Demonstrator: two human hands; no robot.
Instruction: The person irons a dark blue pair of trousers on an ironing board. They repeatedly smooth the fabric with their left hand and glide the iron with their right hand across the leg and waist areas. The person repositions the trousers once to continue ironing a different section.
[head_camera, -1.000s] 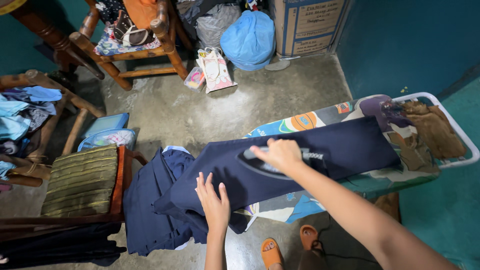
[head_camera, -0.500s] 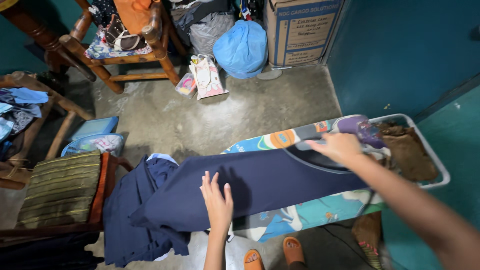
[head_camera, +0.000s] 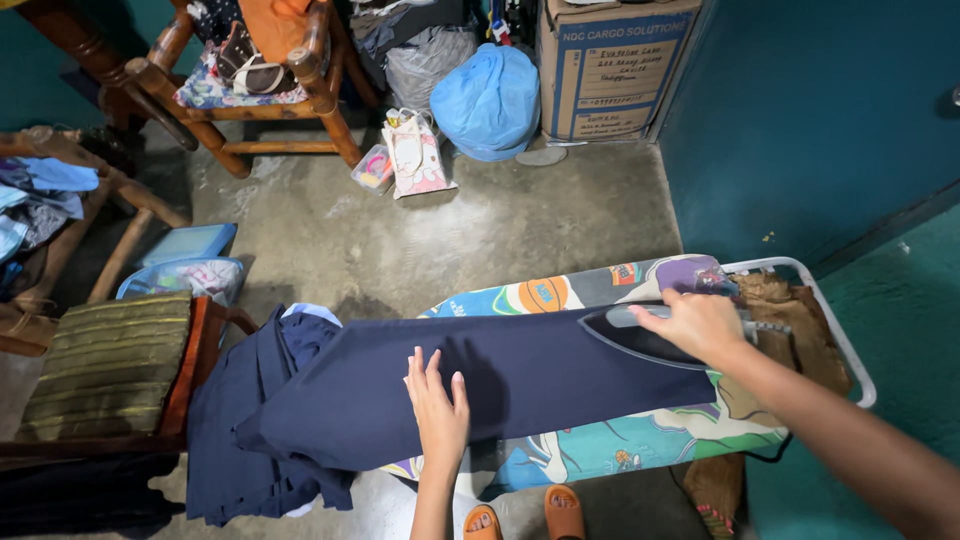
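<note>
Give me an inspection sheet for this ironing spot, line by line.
Surface: ironing board with a cartoon-print cover; wire rest at its end holds a brown cloth.
Job's things: navy garment flat on the board, its end hanging off toward a wooden chair; dark iron on the garment.
Clutter: blue bag, cardboard box, gift bag, clothes piled on chairs.
Grips: left hand flat on the garment; right hand around the iron's handle.
Cables: nothing seen.
Surroundings: concrete floor, teal walls.
</note>
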